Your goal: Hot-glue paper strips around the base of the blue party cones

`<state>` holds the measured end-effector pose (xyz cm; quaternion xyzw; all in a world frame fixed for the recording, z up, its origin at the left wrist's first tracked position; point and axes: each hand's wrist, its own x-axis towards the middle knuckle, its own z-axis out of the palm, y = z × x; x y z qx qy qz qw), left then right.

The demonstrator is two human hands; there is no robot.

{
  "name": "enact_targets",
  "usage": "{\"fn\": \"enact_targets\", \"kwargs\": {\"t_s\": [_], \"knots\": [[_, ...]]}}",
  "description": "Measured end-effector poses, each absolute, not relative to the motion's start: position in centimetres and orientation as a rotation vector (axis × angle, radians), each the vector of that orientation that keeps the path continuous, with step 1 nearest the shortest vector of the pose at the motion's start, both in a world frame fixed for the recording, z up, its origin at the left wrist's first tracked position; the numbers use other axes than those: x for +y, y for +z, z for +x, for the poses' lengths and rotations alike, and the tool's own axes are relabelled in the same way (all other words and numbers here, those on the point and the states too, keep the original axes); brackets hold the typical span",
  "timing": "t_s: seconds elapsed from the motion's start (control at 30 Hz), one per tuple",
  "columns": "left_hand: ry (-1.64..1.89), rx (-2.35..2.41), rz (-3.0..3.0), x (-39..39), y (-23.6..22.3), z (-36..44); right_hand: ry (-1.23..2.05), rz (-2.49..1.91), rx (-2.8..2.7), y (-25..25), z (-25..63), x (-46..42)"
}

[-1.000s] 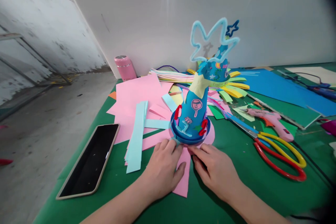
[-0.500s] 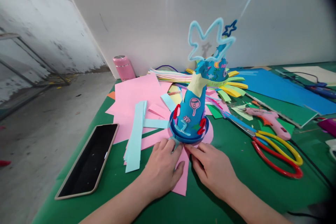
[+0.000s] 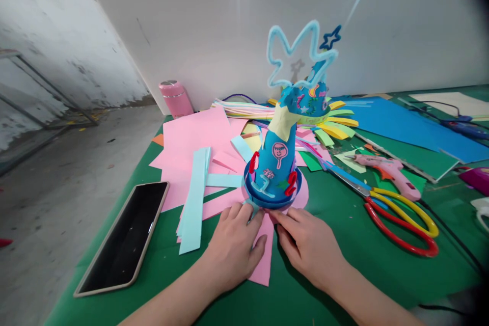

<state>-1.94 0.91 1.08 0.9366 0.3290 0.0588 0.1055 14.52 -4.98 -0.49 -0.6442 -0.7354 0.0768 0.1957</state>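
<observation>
A blue paper cone hat point(image 3: 280, 165) stands upright in front of me, with a blue brim, a pink face sticker, red curls and a large light-blue pipe-cleaner star point(image 3: 301, 56) on top. My left hand point(image 3: 237, 239) rests palm down at the brim's front left, fingers stretched and thumb apart. Opposite it, my right hand point(image 3: 307, 242) reaches its index finger to the brim's front edge. Both sets of fingertips press on paper strips there. Between the hands a pink paper strip point(image 3: 263, 257) points toward me from under the brim. The exact contact beneath my fingertips is hidden.
Left of my hands lie light-blue strips point(image 3: 194, 204), pink paper sheets point(image 3: 193, 137) and a phone point(image 3: 124, 239). To the right are scissors point(image 3: 401, 219) and a corded pink glue gun point(image 3: 389, 170). Behind stand a second decorated hat point(image 3: 313, 99) and a pink bottle point(image 3: 176, 99).
The whole view has shifted slightly, so things on the table appear a little further left. Both hands keep their places at the hat's brim.
</observation>
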Motion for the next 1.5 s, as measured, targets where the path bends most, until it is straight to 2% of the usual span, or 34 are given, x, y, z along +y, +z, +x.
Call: {"fn": "enact_targets", "kwargs": {"t_s": [0.33,0.73,1.2,1.5], "knots": [[0.195,0.967,2.760,1.0,1.0,-1.9,0.259,-1.825,-2.056,-0.6,14.6,-5.1],[0.203,0.999,2.731,0.7,1.4,-1.9,0.161,-1.790,-2.089,-0.9,14.4,-5.1],[0.389,0.951,2.713,0.9,1.0,-2.2,0.241,-1.710,-1.964,-0.4,14.6,-5.4],[0.187,1.008,2.836,0.6,2.0,-1.3,0.158,-1.714,-2.099,-0.7,14.3,-5.1]]}}
